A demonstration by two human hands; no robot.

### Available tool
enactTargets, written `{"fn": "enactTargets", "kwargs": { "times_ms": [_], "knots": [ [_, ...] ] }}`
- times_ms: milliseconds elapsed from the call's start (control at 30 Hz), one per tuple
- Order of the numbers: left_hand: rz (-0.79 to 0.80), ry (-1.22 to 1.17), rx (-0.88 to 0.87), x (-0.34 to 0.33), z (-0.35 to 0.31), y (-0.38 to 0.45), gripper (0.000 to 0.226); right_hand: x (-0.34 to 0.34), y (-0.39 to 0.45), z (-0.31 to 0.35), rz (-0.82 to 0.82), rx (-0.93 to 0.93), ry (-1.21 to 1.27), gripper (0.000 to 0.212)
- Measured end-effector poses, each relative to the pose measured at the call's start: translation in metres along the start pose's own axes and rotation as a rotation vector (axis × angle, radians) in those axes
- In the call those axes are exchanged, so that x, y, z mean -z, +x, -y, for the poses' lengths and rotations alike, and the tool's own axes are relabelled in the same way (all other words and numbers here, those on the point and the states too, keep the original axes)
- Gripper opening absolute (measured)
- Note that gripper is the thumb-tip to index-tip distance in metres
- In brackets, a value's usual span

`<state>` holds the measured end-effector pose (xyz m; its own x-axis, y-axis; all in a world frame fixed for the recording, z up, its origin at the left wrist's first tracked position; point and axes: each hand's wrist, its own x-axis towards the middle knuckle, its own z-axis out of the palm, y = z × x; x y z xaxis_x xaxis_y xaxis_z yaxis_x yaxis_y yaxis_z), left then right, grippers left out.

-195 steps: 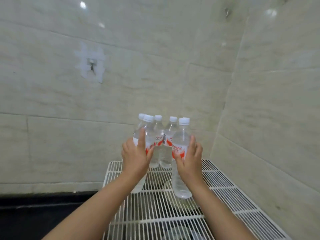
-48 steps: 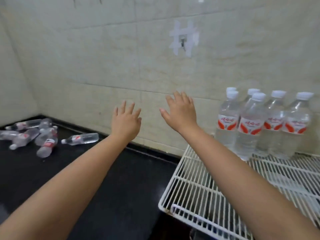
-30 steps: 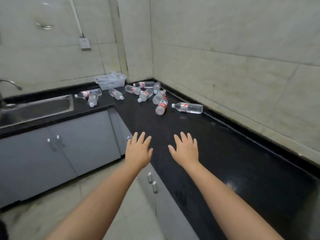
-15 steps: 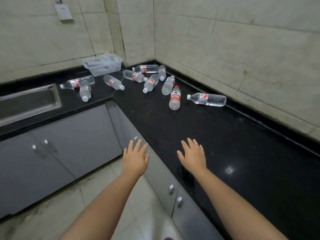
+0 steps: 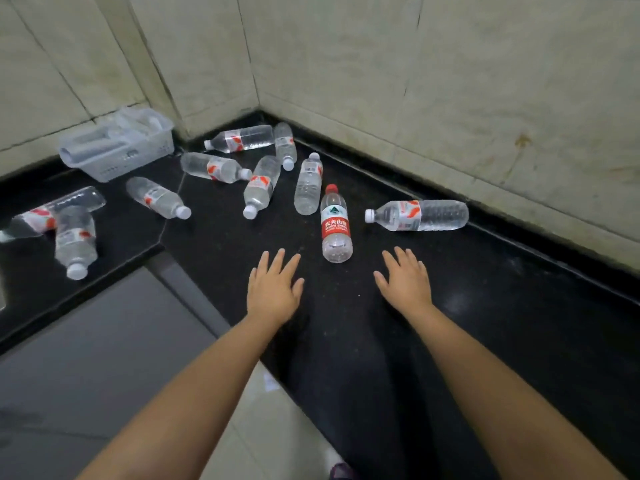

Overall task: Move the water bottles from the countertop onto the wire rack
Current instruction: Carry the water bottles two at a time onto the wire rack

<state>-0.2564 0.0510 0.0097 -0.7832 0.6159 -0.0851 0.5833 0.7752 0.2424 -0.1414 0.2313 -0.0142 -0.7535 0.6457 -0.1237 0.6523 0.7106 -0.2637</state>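
Note:
Several clear water bottles lie on their sides on the black countertop (image 5: 485, 306) in the corner. Nearest is a red-capped, red-labelled bottle (image 5: 335, 225); to its right lies a white-capped bottle (image 5: 417, 215). Others lie farther back (image 5: 307, 184) (image 5: 261, 186) and to the left (image 5: 157, 197) (image 5: 74, 240). My left hand (image 5: 275, 289) and my right hand (image 5: 403, 280) hover over the counter with fingers spread, holding nothing, either side of the red-capped bottle's base. The wire rack is out of view.
A clear plastic basket (image 5: 117, 143) sits on the counter at the back left. Tiled walls (image 5: 450, 81) close the corner. Grey cabinet fronts (image 5: 86, 358) and a light floor (image 5: 263, 438) lie below the counter edge.
The view has turned from the rack with its standing bottles to the counter corner. Both empty hands have moved forward and now hover close to the nearest lying bottles.

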Motion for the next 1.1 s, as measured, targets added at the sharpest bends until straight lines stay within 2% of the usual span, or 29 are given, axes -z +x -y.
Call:
{"fn": "enactTargets", "kwargs": {
  "times_ms": [200, 367, 467, 567, 633, 833, 1000, 1100],
  "knots": [
    [0.039, -0.193, -0.145, -0.007, -0.023, 0.113, 0.055, 0.015, 0.067, -0.031, -0.035, -0.183, -0.050, 0.056],
    [0.120, -0.133, -0.338, -0.027, -0.045, 0.188, 0.059, 0.026, 0.125, -0.039, -0.057, -0.232, -0.148, 0.061],
    [0.196, -0.096, -0.414, -0.040, -0.048, 0.218, 0.065, 0.031, 0.157, -0.036, 0.035, -0.225, -0.199, 0.067],
    [0.278, -0.162, -0.376, -0.048, -0.051, 0.231, 0.077, 0.033, 0.182, -0.029, 0.222, -0.222, -0.232, 0.074],
    [0.321, -0.201, -0.385, -0.048, -0.052, 0.234, 0.080, 0.034, 0.191, -0.026, 0.283, -0.216, -0.254, 0.075],
    [0.402, -0.232, -0.582, -0.048, -0.028, 0.250, 0.083, 0.035, 0.198, -0.020, 0.303, -0.234, -0.358, 0.072],
    [0.459, -0.235, -0.663, -0.043, -0.012, 0.252, 0.095, 0.032, 0.167, 0.010, 0.213, -0.424, -0.270, 0.063],
    [0.440, -0.108, -0.705, -0.045, -0.016, 0.238, 0.091, 0.018, 0.127, 0.027, 0.162, -0.551, -0.194, 0.064]
  ]
}}
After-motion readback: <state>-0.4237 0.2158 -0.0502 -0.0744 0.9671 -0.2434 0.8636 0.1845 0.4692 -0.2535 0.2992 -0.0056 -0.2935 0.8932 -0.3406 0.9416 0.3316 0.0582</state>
